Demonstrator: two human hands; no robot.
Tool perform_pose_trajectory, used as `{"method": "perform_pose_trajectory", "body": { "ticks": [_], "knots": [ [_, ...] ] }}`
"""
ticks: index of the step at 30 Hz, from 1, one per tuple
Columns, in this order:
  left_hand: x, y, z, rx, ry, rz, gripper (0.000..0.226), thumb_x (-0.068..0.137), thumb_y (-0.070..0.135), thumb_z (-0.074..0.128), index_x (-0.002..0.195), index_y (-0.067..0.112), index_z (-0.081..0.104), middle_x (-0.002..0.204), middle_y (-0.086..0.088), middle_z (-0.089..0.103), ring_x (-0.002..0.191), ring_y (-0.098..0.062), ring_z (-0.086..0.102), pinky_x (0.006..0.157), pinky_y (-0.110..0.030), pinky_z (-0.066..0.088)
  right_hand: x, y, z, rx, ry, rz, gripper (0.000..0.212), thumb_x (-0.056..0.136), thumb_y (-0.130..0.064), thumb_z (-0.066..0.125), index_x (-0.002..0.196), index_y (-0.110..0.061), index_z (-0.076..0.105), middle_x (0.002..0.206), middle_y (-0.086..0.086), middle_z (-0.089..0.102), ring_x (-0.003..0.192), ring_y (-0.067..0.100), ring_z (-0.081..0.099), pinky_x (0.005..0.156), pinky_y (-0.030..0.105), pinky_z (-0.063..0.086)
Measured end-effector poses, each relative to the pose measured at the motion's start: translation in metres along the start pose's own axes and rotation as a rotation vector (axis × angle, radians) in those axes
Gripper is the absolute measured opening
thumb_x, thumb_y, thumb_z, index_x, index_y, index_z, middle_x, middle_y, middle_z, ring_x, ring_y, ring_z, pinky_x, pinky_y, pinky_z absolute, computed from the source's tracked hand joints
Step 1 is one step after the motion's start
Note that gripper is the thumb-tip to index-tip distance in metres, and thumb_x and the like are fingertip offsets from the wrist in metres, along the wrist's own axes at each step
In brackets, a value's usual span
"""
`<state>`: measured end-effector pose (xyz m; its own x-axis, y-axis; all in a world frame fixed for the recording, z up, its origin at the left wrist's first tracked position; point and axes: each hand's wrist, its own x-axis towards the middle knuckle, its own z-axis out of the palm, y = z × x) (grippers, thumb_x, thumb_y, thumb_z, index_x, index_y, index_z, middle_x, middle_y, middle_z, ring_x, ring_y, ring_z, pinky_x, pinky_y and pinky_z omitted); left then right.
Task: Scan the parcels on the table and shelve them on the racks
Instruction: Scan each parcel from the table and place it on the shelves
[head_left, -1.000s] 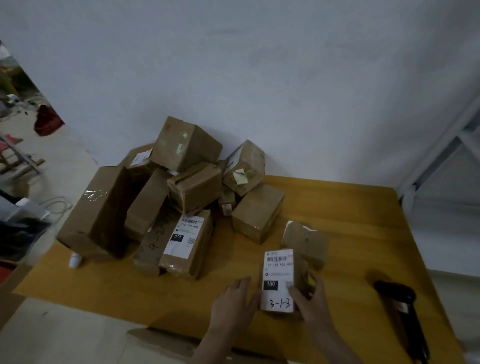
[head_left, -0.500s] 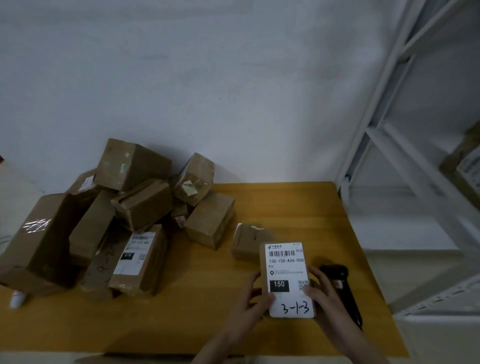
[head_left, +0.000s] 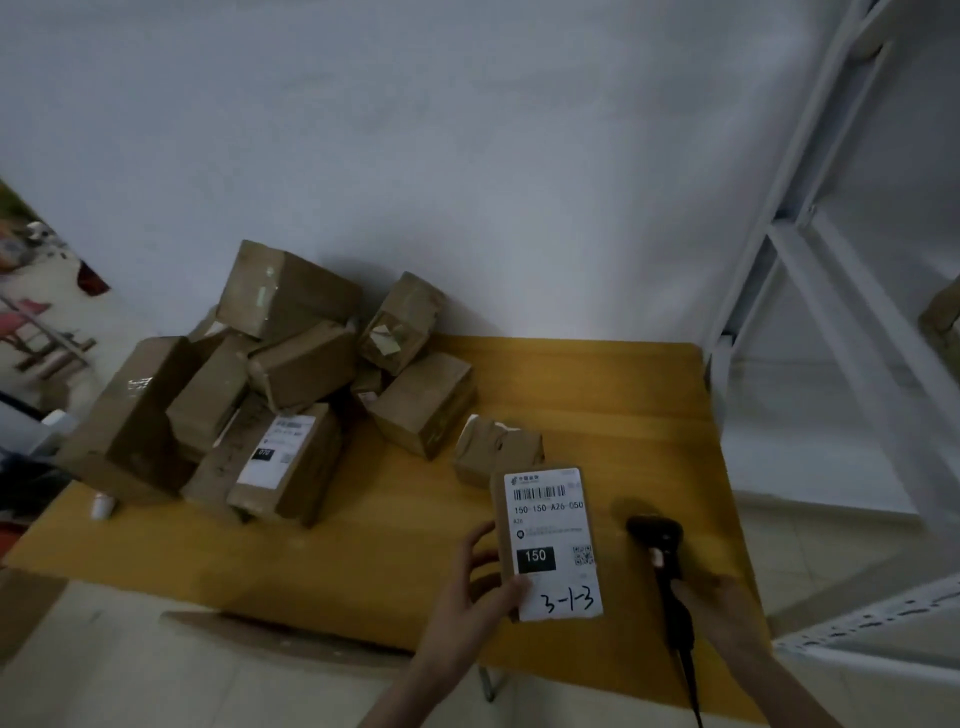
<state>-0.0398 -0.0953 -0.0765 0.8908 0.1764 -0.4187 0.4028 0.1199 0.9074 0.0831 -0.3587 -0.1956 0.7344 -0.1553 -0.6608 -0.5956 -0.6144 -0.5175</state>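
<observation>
**Parcel held label-up while the scanner is being taken in hand**

Low in the frame, right of centre, the left hand (head_left: 470, 590) is gripping a small parcel (head_left: 549, 543) by its left edge, thumb lying across the lower corner of the white label and fingers curling behind. The label is facing the camera, with its barcode at the top, a black "150" block in the middle and "3-1-3" handwritten along the bottom. Holding it flat and face-up like this is likely meant to present the barcode for reading, and the handwritten code probably names the rack slot.

Just right of the parcel, the right hand (head_left: 719, 605) is closing around the handle of a black scanner (head_left: 662, 564), whose head is pointing up the frame, away from the person and not yet at the label; its cord is trailing off the bottom edge. It looks to be lying on or just above the yellow table (head_left: 613, 395); which one cannot be told.

In the left-centre of the frame, a pile of brown boxes (head_left: 291, 384) is waiting on the table against the wall. At the right edge, the white rack (head_left: 810, 291) is standing beside the table.
</observation>
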Motion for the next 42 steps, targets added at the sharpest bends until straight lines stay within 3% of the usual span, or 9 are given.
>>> {"method": "perform_pose_trajectory", "body": {
  "ticks": [2, 5, 7, 13, 17, 20, 25, 36, 42],
  "knots": [
    [-0.006, 0.000, 0.001, 0.013, 0.052, 0.017, 0.081, 0.062, 0.047, 0.082, 0.131, 0.039, 0.042, 0.121, -0.002, 0.059, 0.102, -0.016, 0.068, 0.075, -0.035, 0.059, 0.007, -0.006, 0.002, 0.021, -0.146, -0.030, 0.029, 0.088, -0.031, 0.066, 0.097, -0.006, 0.053, 0.086, 0.012, 0.054, 0.078, 0.027, 0.054, 0.069, 0.039, 0.039],
    [-0.013, -0.003, 0.002, 0.010, 0.129, 0.032, 0.080, 0.062, 0.048, 0.082, 0.131, 0.039, 0.042, 0.122, -0.002, 0.059, 0.104, -0.018, 0.067, 0.078, -0.038, 0.059, 0.009, -0.017, 0.009, 0.066, -0.224, -0.081, 0.033, 0.091, -0.029, 0.063, 0.116, -0.019, 0.045, 0.098, 0.006, 0.051, 0.091, 0.028, 0.055, 0.070, 0.033, 0.040],
    [-0.016, -0.006, 0.004, 0.001, 0.172, 0.032, 0.080, 0.063, 0.045, 0.084, 0.130, 0.039, 0.041, 0.122, -0.002, 0.058, 0.106, -0.019, 0.066, 0.079, -0.039, 0.059, 0.002, -0.020, 0.014, 0.081, -0.172, -0.116, 0.040, 0.092, -0.020, 0.061, 0.128, -0.008, 0.047, 0.094, 0.007, 0.055, 0.083, 0.025, 0.055, 0.060, 0.032, 0.040],
    [-0.013, -0.014, 0.016, -0.004, 0.248, 0.066, 0.073, 0.066, 0.034, 0.079, 0.126, 0.040, 0.039, 0.122, 0.000, 0.056, 0.107, -0.018, 0.063, 0.074, -0.036, 0.060, -0.083, -0.035, -0.006, 0.274, -0.088, -0.211, 0.017, 0.091, -0.007, 0.056, 0.108, -0.011, 0.055, 0.077, 0.015, 0.055, 0.064, 0.026, 0.052, 0.059, 0.031, 0.040],
    [-0.001, -0.016, 0.034, 0.014, 0.215, 0.081, 0.072, 0.066, 0.034, 0.078, 0.124, 0.037, 0.036, 0.123, -0.001, 0.054, 0.105, -0.017, 0.063, 0.073, -0.035, 0.060, -0.172, -0.045, -0.034, 0.311, -0.189, -0.445, 0.020, 0.087, 0.001, 0.059, 0.093, -0.017, 0.054, 0.067, 0.017, 0.057, 0.052, 0.019, 0.053, 0.047, 0.024, 0.042],
    [0.006, -0.017, 0.047, 0.029, 0.159, 0.085, 0.070, 0.066, 0.035, 0.079, 0.121, 0.037, 0.036, 0.123, 0.001, 0.053, 0.106, -0.018, 0.062, 0.072, -0.032, 0.059, -0.206, -0.048, -0.040, 0.326, -0.244, -0.550, 0.032, 0.085, 0.004, 0.060, 0.097, -0.025, 0.054, 0.056, 0.006, 0.053, 0.042, 0.012, 0.051, 0.044, 0.024, 0.042],
    [0.008, -0.016, 0.060, 0.050, 0.069, 0.097, 0.070, 0.071, 0.032, 0.077, 0.126, 0.033, 0.033, 0.123, 0.005, 0.050, 0.107, -0.015, 0.060, 0.071, -0.027, 0.057, -0.211, -0.052, -0.037, 0.342, -0.239, -0.532, 0.035, 0.085, 0.004, 0.058, 0.099, -0.027, 0.050, 0.065, 0.009, 0.053, 0.042, 0.007, 0.050, 0.047, 0.023, 0.044],
    [0.009, -0.008, 0.038, 0.030, -0.002, 0.115, 0.064, 0.070, 0.029, 0.076, 0.120, 0.033, 0.036, 0.125, 0.000, 0.049, 0.109, -0.019, 0.059, 0.069, -0.030, 0.058, -0.209, -0.046, -0.029, 0.400, -0.153, -0.521, 0.026, 0.088, 0.004, 0.057, 0.100, -0.019, 0.050, 0.059, 0.010, 0.051, 0.037, 0.010, 0.046, 0.040, 0.021, 0.041],
    [-0.001, -0.002, 0.001, 0.042, 0.054, 0.116, 0.068, 0.068, 0.028, 0.075, 0.123, 0.030, 0.034, 0.124, 0.002, 0.050, 0.109, -0.016, 0.058, 0.067, -0.024, 0.057, -0.116, -0.027, 0.006, 0.289, 0.046, -0.349, 0.011, 0.090, -0.001, 0.055, 0.091, -0.008, 0.047, 0.059, 0.010, 0.046, 0.046, 0.019, 0.042, 0.046, 0.031, 0.039]
  ]
}}
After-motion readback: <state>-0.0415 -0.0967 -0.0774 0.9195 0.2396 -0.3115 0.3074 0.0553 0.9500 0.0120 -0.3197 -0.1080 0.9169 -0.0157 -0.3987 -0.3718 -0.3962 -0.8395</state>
